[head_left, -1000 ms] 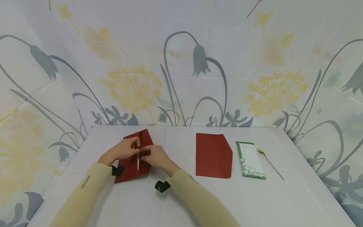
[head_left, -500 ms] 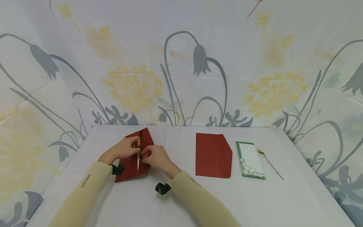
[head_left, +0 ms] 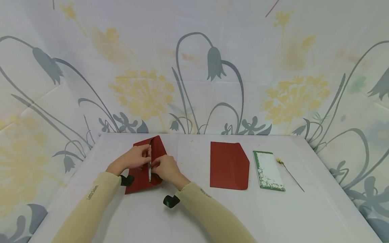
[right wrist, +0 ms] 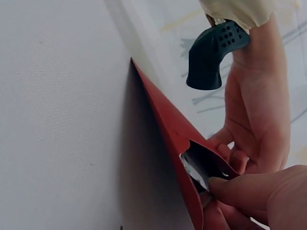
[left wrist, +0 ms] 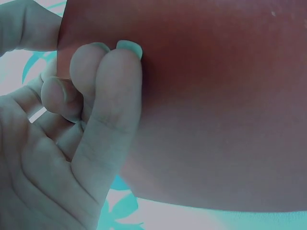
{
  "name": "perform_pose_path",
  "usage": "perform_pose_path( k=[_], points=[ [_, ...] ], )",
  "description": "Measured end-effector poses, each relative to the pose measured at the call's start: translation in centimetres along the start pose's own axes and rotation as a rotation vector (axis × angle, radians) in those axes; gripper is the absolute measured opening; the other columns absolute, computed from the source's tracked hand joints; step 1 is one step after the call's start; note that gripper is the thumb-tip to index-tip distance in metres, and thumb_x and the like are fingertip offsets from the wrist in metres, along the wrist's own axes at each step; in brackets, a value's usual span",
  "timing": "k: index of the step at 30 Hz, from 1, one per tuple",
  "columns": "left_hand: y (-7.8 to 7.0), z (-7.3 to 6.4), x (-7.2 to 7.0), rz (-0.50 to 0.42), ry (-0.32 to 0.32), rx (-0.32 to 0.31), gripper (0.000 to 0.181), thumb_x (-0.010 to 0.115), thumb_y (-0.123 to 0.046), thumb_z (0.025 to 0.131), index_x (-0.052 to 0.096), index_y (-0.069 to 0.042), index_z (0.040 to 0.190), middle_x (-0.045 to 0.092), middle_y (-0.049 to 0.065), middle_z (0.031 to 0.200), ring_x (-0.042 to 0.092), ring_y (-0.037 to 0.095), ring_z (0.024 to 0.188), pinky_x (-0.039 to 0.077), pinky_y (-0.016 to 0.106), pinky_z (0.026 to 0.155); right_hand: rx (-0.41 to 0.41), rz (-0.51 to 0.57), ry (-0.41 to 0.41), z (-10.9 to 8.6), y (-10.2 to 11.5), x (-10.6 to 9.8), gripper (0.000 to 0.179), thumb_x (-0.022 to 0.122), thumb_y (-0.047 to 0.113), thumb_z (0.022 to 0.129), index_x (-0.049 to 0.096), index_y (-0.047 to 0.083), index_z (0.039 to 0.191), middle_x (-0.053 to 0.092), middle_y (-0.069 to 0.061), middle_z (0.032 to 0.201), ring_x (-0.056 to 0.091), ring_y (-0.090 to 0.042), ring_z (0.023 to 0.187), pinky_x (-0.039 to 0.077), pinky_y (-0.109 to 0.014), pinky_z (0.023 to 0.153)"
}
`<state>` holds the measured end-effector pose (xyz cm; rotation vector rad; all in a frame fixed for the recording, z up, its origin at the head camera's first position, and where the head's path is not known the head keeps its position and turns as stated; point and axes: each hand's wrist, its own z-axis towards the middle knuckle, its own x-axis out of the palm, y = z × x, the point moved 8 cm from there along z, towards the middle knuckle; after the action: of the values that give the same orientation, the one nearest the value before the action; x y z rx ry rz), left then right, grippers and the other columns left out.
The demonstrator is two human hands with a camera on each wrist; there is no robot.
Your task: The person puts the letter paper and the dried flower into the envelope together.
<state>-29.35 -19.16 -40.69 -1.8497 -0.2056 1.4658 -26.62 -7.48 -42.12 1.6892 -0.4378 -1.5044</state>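
A red envelope stands tilted on the table at the left, its opening turned toward the right hand. My left hand grips its upper edge, fingers curled round the red paper in the left wrist view. In the opening shows the narrow white edge of a card, most of it hidden inside. My right hand is at this opening, with the thumb and index finger pinching at the card's edge between the envelope's walls.
A second red envelope lies flat right of the hands. Beside it lie a white card with a green floral border and a thin-stemmed yellow dried flower. A flower-printed cloth hangs behind the white table.
The right fingers have moved slightly into the opening, and a thin light line seen near them earlier is now hidden. The held envelope has shifted slightly up and right.
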Motion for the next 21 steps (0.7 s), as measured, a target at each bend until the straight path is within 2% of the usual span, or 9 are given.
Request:
perform_pose_path(
  k=[5,7,10,13,18,21],
  points=[
    [-0.4,0.2,0.1,-0.014,-0.005,0.018,0.008,0.056,-0.005,0.088,0.051,-0.006,0.094,0.049,0.005,0.066,0.054,0.018,0.05,0.05,0.034,0.053,-0.037,0.032,0.029,0.2,0.0,0.2,0.011,0.078,0.013,0.084,0.079,0.008,0.094,0.071,0.006,0.078,0.057,-0.007,0.073,0.046,-0.02,0.06],
    [-0.4,0.1,0.1,-0.019,-0.005,0.014,0.008,0.056,-0.005,0.088,0.051,-0.005,0.094,0.049,0.005,0.066,0.054,0.018,0.05,0.051,0.034,0.052,-0.036,0.049,0.041,0.3,0.0,0.2,0.014,0.078,0.013,0.085,0.079,0.007,0.097,0.073,0.004,0.085,0.058,-0.007,0.077,0.046,-0.02,0.062],
    [-0.5,0.0,0.0,-0.02,-0.008,0.011,0.008,0.056,-0.005,0.088,0.051,-0.005,0.095,0.049,0.005,0.066,0.055,0.018,0.05,0.051,0.034,0.052,-0.026,0.098,0.05,0.3,-0.3,0.4,0.016,0.078,0.012,0.085,0.078,0.006,0.1,0.073,0.003,0.085,0.058,-0.006,0.076,0.047,-0.02,0.062],
    [-0.5,0.0,0.0,-0.016,-0.007,0.011,0.008,0.056,-0.006,0.089,0.051,-0.005,0.095,0.05,0.005,0.065,0.054,0.018,0.049,0.05,0.034,0.052,-0.004,0.195,0.057,0.3,-0.8,0.6,0.016,0.076,0.011,0.087,0.076,0.005,0.101,0.072,0.003,0.082,0.061,-0.004,0.072,0.049,-0.021,0.063],
    [-0.3,0.0,0.1,-0.002,-0.009,0.009,0.008,0.057,-0.005,0.089,0.051,-0.006,0.093,0.049,0.004,0.063,0.054,0.018,0.048,0.048,0.034,0.052,0.054,0.419,0.078,-0.1,-1.5,0.8,0.015,0.066,0.006,0.094,0.07,0.0,0.106,0.071,-0.001,0.08,0.067,-0.01,0.069,0.055,-0.025,0.066],
    [-0.2,0.0,0.2,-0.002,-0.011,0.008,0.008,0.058,-0.005,0.089,0.051,-0.007,0.093,0.049,0.004,0.063,0.054,0.018,0.047,0.048,0.034,0.051,0.065,0.492,0.096,-0.2,-1.6,0.8,0.014,0.061,0.004,0.096,0.067,0.0,0.108,0.07,-0.002,0.081,0.068,-0.011,0.07,0.056,-0.026,0.067]
  ],
)
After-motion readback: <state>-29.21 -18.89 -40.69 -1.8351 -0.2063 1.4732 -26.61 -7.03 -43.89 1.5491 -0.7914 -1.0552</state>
